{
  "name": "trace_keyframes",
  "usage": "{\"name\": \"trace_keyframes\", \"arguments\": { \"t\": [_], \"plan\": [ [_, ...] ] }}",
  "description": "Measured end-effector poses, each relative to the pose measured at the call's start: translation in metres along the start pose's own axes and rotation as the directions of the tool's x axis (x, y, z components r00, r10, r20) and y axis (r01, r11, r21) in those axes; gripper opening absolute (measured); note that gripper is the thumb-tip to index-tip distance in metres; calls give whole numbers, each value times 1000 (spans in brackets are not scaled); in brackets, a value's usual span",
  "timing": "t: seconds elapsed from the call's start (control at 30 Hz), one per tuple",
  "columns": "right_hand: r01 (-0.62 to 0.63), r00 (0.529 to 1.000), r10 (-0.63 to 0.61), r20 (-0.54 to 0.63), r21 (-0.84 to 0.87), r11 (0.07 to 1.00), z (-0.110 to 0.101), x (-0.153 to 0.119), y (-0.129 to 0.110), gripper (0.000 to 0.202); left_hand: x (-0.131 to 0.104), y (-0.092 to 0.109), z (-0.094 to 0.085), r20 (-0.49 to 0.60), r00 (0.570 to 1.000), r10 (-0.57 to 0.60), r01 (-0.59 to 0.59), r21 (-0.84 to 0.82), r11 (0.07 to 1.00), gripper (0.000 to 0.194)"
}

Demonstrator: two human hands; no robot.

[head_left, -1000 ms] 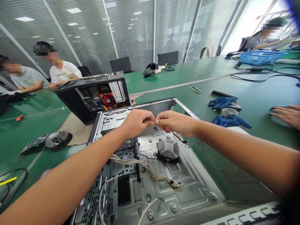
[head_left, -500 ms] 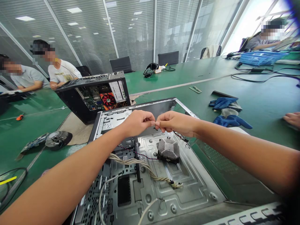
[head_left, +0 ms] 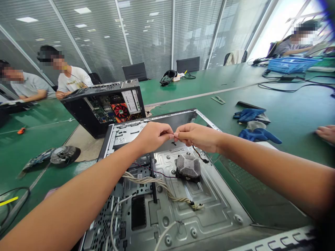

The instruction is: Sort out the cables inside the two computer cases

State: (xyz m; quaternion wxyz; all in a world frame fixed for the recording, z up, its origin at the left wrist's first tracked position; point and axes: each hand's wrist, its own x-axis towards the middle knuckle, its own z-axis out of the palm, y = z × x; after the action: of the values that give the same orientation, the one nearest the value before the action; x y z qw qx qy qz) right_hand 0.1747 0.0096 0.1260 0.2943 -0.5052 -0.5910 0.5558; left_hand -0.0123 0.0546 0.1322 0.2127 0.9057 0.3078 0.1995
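Over the far part of an opened computer case (head_left: pixel 209 205), my left hand (head_left: pixel 157 135) and my right hand (head_left: pixel 191 135) meet fingertip to fingertip. Both are closed in a pinch, and whatever they hold is too small or hidden to make out. A small dark piece (head_left: pixel 173 143) shows just under the fingertips; I cannot tell if it is held or part of the case. Below my right hand a thin dark cable (head_left: pixel 200 155) runs down to a black connector. A heatsink with its fan (head_left: pixel 187 167) lies on the metal floor, near twisted beige cables (head_left: pixel 157 181).
Behind stands another computer tower (head_left: pixel 102 104) with its side open and a red fan inside. Blue-grey gloves (head_left: pixel 253 125) lie to the right, a loose cooler (head_left: pixel 65 154) to the left. A blue basket (head_left: pixel 293 65) is far right. Other people sit around the green table.
My hands stay almost in place, fingertips together. The dark cable below my right hand hangs more clearly in view, its connector slightly lower. The small dark piece under my fingertips shows more.
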Motion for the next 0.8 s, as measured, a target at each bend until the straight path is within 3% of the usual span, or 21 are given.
{"name": "trace_keyframes", "arguments": {
  "t": [0.23,0.57,0.8],
  "plan": [
    [13,998,-21,-65,-112,994,1,-1,-1,16,2,-1,-1,104,992,-65,66,-10,998,19],
    [-53,998,54,-19,60,997,1,1,0,13,-2,-4,4,28,998,61,-64,132,989,18],
    [-6,997,3,-71,-41,999,1,0,-1,15,1,-2,3,16,1000,5,-7,133,991,16]
  ]
}}
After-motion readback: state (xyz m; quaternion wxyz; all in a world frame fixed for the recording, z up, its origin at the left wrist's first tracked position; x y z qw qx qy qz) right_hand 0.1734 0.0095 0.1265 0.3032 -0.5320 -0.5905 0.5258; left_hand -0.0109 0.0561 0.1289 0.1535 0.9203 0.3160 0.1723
